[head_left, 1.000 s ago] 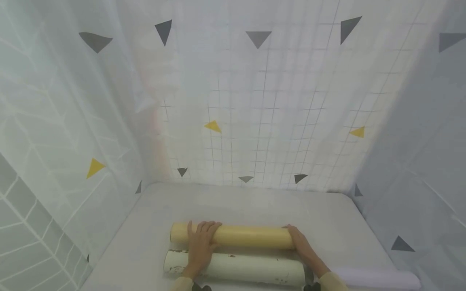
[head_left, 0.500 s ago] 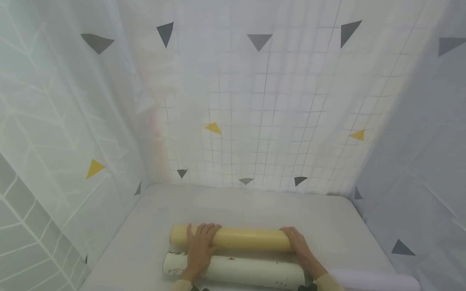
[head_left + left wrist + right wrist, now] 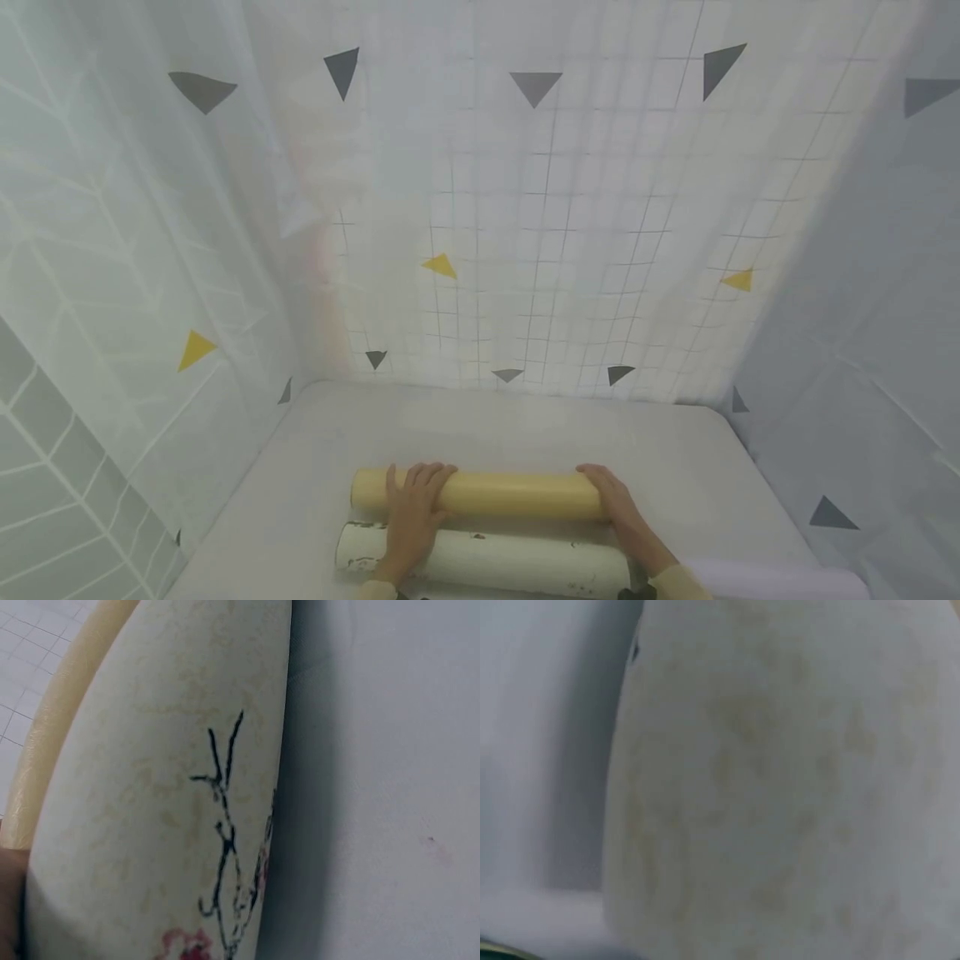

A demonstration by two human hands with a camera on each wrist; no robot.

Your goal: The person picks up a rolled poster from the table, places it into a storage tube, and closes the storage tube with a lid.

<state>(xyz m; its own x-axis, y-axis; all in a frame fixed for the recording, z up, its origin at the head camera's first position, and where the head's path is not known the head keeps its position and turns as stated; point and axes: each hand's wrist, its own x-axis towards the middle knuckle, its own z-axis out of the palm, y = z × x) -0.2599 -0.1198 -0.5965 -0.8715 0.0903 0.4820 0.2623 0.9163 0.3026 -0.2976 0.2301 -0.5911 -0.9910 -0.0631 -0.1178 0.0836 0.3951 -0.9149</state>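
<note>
Left hand (image 3: pixel 412 521): spread grip round yellow roll (image 3: pixel 517 495).
Right hand (image 3: pixel 621 508): fingers over its end.
Shift: right hand inward, likely steadier.

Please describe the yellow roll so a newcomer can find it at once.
Look at the pale table. The yellow roll lies across it, with the left hand and right hand on it. Its plain yellow colour sets it apart from the nearer, marked white roll and the lilac roll.

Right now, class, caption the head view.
Left hand and right hand grip a yellow cylinder beyond a dark-flecked white cylinder.
</note>
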